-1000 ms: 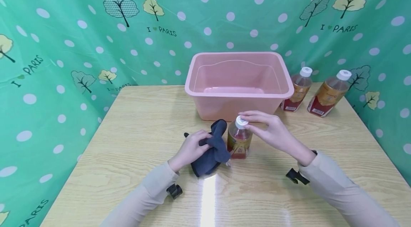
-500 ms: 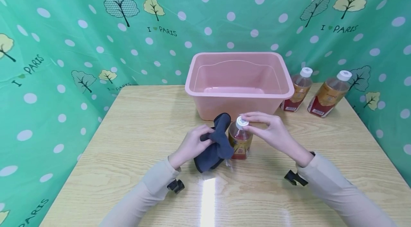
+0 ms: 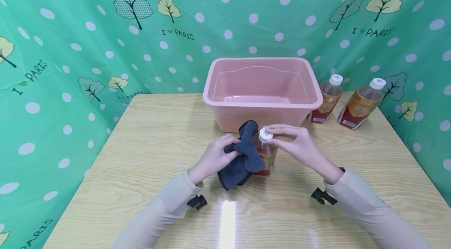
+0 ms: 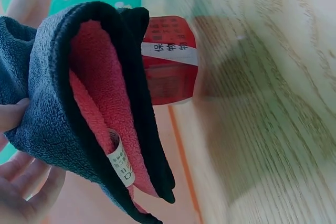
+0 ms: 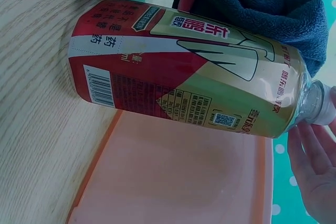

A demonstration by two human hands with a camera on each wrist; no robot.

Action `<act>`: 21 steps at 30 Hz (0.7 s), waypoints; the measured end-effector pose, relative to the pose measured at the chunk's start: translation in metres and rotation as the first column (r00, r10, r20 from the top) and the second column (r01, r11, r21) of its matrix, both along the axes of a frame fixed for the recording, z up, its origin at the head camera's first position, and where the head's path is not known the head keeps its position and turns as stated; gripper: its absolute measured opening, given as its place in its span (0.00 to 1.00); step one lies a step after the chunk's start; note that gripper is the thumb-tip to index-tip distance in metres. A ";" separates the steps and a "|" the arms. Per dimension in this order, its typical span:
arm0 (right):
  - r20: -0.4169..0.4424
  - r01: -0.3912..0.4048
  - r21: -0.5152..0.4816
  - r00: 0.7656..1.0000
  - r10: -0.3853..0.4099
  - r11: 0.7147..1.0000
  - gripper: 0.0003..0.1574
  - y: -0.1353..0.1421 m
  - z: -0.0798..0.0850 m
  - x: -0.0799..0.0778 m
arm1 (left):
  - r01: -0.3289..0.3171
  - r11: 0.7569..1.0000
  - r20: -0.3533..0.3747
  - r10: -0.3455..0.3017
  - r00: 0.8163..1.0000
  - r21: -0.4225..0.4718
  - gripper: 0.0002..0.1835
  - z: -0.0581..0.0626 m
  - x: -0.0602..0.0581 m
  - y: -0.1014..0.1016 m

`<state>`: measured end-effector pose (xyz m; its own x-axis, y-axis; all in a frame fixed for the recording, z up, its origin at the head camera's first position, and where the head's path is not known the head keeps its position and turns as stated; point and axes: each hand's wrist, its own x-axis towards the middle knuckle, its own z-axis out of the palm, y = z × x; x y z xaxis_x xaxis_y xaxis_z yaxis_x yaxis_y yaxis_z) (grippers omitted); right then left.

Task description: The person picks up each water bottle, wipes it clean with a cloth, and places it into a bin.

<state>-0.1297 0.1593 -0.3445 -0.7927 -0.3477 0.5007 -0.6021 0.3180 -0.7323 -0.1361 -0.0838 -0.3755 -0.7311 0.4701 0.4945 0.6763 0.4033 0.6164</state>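
A plastic drink bottle (image 3: 268, 157) with a white cap and a red and gold label stands upright on the table in front of the pink bin. My right hand (image 3: 295, 139) pinches its cap between thumb and fingers. My left hand (image 3: 217, 156) grips a bunched dark blue cloth (image 3: 243, 163), which lies against the bottle's left side and hides part of the label. In the left wrist view the cloth (image 4: 63, 93) shows a pink underside and a small white tag. The right wrist view shows the bottle's label (image 5: 184, 72) with the cloth over its far side.
Behind the bottle sits a pink plastic bin (image 3: 262, 116). Two similar capped bottles, one nearer the bin (image 3: 325, 100) and one further right (image 3: 361, 104), stand at the back right. A green polka-dot curtain (image 3: 225, 18) hangs behind the wooden table (image 3: 148, 143).
My left hand has moved the cloth to the right and slightly away from me, so it covers more of the bottle's front. My right hand stays at the cap.
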 end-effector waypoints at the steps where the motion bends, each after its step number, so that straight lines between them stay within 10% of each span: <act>1: 0.007 0.001 -0.002 1.000 -0.001 1.000 0.18 0.000 0.000 0.000 | -0.001 1.000 -0.002 0.001 1.000 0.003 0.10 0.000 0.000 0.001; 21: 0.093 0.002 -0.032 0.996 0.001 0.999 0.17 0.000 0.001 -0.001 | -0.046 0.987 -0.064 0.036 0.997 -0.154 0.11 -0.012 0.002 0.007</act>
